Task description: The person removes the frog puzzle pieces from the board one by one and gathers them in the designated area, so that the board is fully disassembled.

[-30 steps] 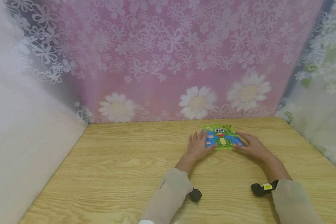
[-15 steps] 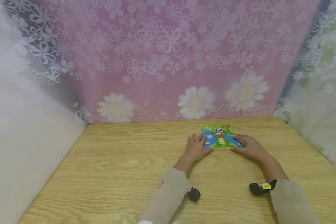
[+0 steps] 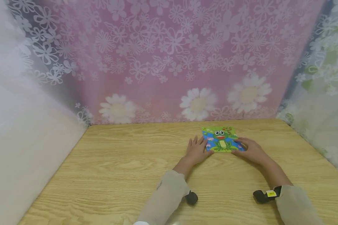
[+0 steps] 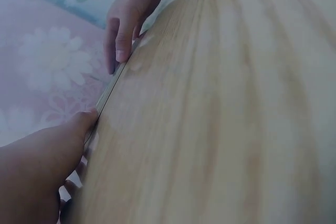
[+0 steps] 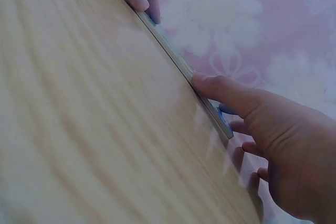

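Note:
A flat, thin board with a cartoon frog picture [image 3: 222, 144], green and blue, lies face up on the wooden table. My left hand [image 3: 195, 153] rests at its left side, fingers straight and spread, thumb along the front edge. At the front right corner my right hand [image 3: 253, 151] holds the board, with the thumb at the front edge and the fingers by the right side. In the right wrist view the board's thin edge [image 5: 170, 51] shows between both hands. The left wrist view shows the left thumb [image 4: 84, 121] against that edge.
The light wood table [image 3: 124, 175] extends to the left and in front. A pink flowered curtain [image 3: 157, 78] hangs behind it, with pale side sheets left and right. Each wrist wears a black camera, such as the one on the right wrist [image 3: 260, 196].
Both hands have slid slightly toward the board's front edge, uncovering more of its picture. The left fingers have moved off the picture to its left edge. The board stays about where it was.

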